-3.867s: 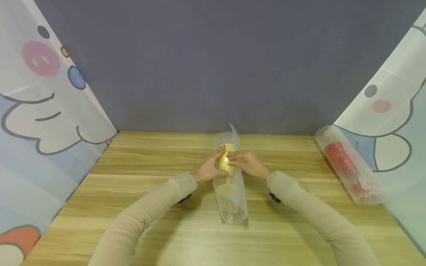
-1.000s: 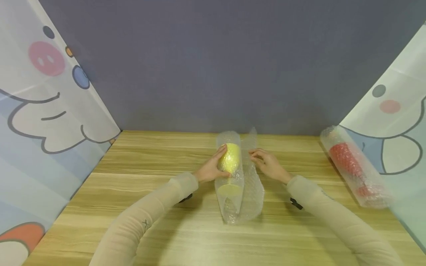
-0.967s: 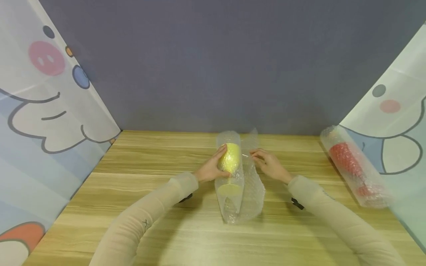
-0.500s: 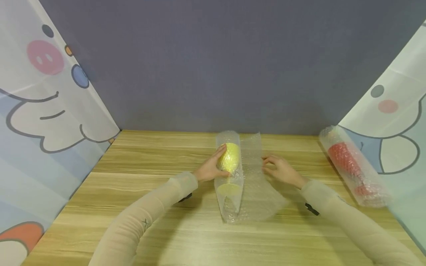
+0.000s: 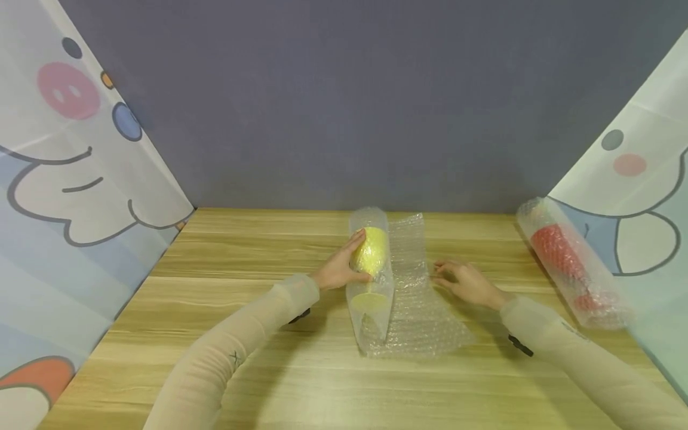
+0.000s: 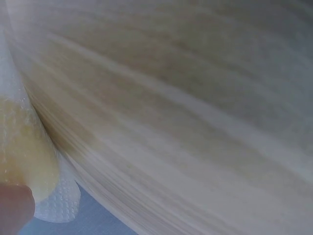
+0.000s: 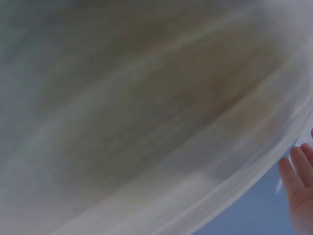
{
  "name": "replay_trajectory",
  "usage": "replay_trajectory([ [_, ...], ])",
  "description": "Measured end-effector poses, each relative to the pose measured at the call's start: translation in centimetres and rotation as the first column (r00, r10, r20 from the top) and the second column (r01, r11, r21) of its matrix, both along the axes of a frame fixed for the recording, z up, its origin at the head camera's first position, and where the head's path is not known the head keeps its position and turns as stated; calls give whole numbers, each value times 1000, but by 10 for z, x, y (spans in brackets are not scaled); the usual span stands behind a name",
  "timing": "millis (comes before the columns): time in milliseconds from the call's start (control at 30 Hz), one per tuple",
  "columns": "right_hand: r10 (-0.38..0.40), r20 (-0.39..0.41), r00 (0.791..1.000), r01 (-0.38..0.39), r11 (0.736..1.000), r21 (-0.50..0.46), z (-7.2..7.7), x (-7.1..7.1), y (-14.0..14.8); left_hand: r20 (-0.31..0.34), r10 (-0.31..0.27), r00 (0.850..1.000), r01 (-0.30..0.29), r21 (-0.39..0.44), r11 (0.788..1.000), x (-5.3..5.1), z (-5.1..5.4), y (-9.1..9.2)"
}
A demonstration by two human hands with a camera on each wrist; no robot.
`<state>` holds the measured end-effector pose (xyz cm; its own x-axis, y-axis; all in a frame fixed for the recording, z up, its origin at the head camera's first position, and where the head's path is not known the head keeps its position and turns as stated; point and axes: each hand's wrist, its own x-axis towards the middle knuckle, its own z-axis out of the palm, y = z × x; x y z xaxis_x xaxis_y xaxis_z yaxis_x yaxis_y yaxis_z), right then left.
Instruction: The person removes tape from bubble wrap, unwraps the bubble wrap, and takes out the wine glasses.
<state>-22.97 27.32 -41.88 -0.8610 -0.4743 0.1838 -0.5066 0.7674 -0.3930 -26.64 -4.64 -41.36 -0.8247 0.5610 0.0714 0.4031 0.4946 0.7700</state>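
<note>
A yellow goblet (image 5: 373, 249) lies on its side inside a roll of bubble wrap (image 5: 371, 328), its bowl toward the back. Thumb and fingers spread, my left hand (image 5: 338, 270) grips the roll from its left side around the bowl. From the roll's right side a loose flap of bubble wrap (image 5: 416, 316) lies spread over the table. My right hand (image 5: 469, 283) is just right of that flap, fingers loosely bent, with nothing visible in them. In the right wrist view its fingers (image 7: 291, 178) look fairly straight. The left wrist view catches one fingertip (image 6: 14, 208) against the wrapped bowl.
Another roll of bubble wrap around a red goblet-shaped thing (image 5: 559, 254) lies at the table's right edge. A wooden table (image 5: 226, 334) reaches back to a grey wall (image 5: 344, 107). Cartoon-printed sheets (image 5: 64, 179) flank both sides.
My right hand has drawn the flap off the roll to the right, and the flap now lies flatter. That hand has moved right and come away from it. My left hand has stayed put.
</note>
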Motion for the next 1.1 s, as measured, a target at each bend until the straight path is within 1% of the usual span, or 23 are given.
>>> replay_trajectory([
  [167,2,-7,1000,-2,1000,-7,-2,1,6,5,-9,1000,9,3,1000,1,2,0],
  [267,-24,1,1000,24,999,-32,3,2,8,9,-13,1000,13,5,1000,2,2,0],
  [367,-67,-15,998,66,996,-53,16,1,7,7,-11,1000,11,3,1000,2,1,1],
  [467,-92,-98,991,87,994,-59,32,-3,2,-3,-13,1000,13,1,1000,1,1,1],
  [567,-84,-159,984,72,994,-80,47,-8,-6,-12,-17,1000,17,-2,1000,1,1,1],
  [600,-78,-168,983,65,995,-82,52,-9,-9,-11,-17,1000,17,-3,1000,1,2,2],
  [667,-54,-158,986,39,995,-95,61,-10,-18,-6,-16,1000,16,-5,1000,2,3,1],
  [733,-18,-125,992,6,995,-95,66,-11,-29,2,-12,1000,12,-4,1000,2,4,1],
  [800,27,-71,997,-32,997,-77,67,-12,-40,0,-7,1000,7,-10,1000,2,5,1],
  [833,53,-37,998,-55,997,-63,66,-12,-46,0,-5,1000,5,-12,1000,2,5,1],
  [900,92,61,994,-91,995,-29,60,-12,-56,-2,-2,1000,2,-12,1000,1,4,1],
  [967,113,161,980,-117,993,19,52,-13,-63,2,-2,1000,2,-8,1000,1,4,1],
  [1033,120,252,960,-140,988,61,42,-13,-67,7,-4,1000,4,-7,1000,2,4,2],
  [1100,123,312,942,-160,982,98,34,-13,-68,11,-6,1000,6,-7,1000,2,4,2],
])
